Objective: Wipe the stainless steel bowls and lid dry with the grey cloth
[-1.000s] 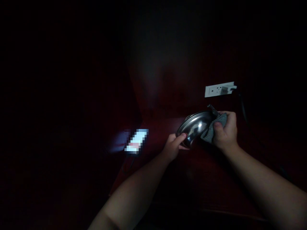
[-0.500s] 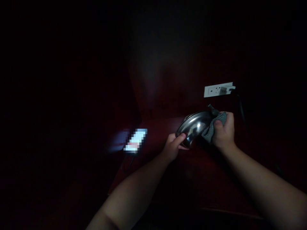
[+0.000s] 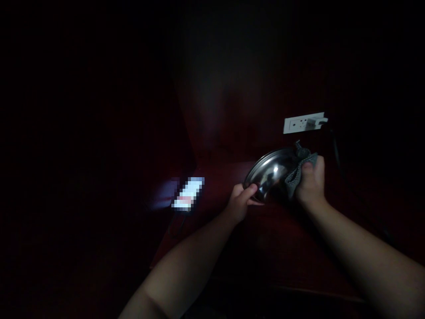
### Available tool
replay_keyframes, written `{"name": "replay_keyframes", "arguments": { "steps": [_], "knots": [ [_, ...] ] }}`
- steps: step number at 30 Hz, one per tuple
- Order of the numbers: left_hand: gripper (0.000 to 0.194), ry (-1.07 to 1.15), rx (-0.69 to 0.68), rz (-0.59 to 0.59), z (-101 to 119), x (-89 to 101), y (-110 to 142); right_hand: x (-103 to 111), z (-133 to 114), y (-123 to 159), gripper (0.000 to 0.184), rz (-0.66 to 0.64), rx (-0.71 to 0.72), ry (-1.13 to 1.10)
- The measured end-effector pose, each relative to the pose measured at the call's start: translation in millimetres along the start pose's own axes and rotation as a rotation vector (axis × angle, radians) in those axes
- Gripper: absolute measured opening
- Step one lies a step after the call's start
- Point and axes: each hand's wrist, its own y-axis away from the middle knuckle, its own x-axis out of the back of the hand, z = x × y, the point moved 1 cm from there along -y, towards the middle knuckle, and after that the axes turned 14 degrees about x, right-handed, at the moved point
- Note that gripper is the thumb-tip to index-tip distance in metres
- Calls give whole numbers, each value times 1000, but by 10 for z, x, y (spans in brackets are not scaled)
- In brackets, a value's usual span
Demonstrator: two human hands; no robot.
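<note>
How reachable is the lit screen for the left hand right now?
Probably not as is: the left hand grips the rounded metal item by its edge. Were it freed, nothing visible blocks its way to the lit screen.

Metal bowl (image 3: 272, 173) in left hand (image 3: 241, 203)

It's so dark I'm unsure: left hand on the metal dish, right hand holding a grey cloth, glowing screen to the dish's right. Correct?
Not quite: the head view shows the glowing screen to the left of the metal dish. The rest stands: left hand on it, right hand holding a grey cloth.
</note>
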Motion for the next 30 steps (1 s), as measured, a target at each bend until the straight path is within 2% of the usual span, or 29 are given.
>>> {"name": "replay_keyframes", "arguments": {
  "steps": [7, 13, 20, 30],
  "knots": [
    [52, -99, 11, 10, 14, -7, -15, 10, -38, -5, 40, -3, -18, 36],
    [51, -141, -42, 49, 4, -3, -39, 27, -33, -16, 39, 8, -8, 67],
    [41, -177, -119, 91, 72, 0, -33, 54, -104, -45, 36, 7, 33, 161],
    [37, -66, 24, 90, 72, -7, -1, 56, -207, -58, 41, -62, 116, 180]
  ]
}}
